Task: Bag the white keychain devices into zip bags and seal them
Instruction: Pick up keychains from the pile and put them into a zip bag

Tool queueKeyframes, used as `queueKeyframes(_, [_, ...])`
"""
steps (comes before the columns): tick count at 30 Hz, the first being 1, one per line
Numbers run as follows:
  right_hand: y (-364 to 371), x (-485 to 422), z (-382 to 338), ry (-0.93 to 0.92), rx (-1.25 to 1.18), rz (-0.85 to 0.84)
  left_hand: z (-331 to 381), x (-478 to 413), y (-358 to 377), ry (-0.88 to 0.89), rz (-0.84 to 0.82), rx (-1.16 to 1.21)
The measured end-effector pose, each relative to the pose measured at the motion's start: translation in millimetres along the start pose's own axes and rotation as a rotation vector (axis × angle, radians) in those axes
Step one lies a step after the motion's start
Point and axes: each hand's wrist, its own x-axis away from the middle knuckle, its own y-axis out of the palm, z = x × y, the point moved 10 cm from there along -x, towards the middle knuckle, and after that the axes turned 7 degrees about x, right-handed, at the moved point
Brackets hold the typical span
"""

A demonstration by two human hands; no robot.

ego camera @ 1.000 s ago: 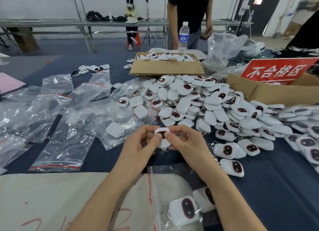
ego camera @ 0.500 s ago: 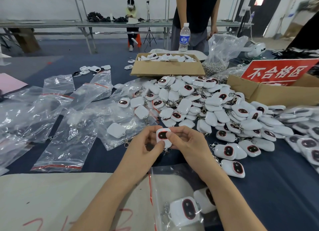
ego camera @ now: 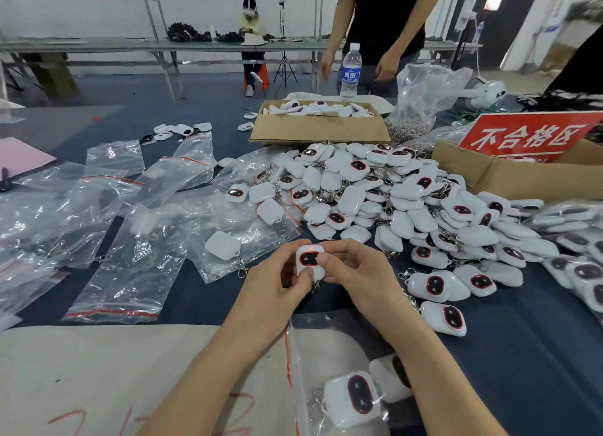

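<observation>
I hold one white keychain device point(ego camera: 308, 260) upright between both hands, its dark oval face toward me and a small red light lit near its top. My left hand point(ego camera: 277, 289) grips its left and lower edge; my right hand point(ego camera: 355, 272) pinches its right side, thumb on the face. A big heap of the same white devices point(ego camera: 391, 204) lies just beyond on the dark blue table. Under my forearms lies a clear zip bag point(ego camera: 342, 386) with two devices inside. Several empty zip bags point(ego camera: 130, 240) with red seal lines spread out at the left.
A cardboard box point(ego camera: 319, 129) of devices stands at the back, a water bottle point(ego camera: 350, 72) behind it. At the right a second cardboard box point(ego camera: 522, 174) carries a red sign point(ego camera: 528, 137). A person in black stands across the table. A beige sheet point(ego camera: 98, 380) covers the near left edge.
The device has turned from edge-on to upright with its face toward me, and its red light now shows. The person across the table has shifted to the right.
</observation>
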Motion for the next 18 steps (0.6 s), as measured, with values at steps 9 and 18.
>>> queueKeyframes(9, [-2,3,-5,-0.046,-0.077,-0.025,4,-2,-4,0.016,0.089,0.042])
queueKeyframes(18, [7,16,-26,-0.146,-0.112,-0.109,38,12,-8,0.339,0.21,-0.288])
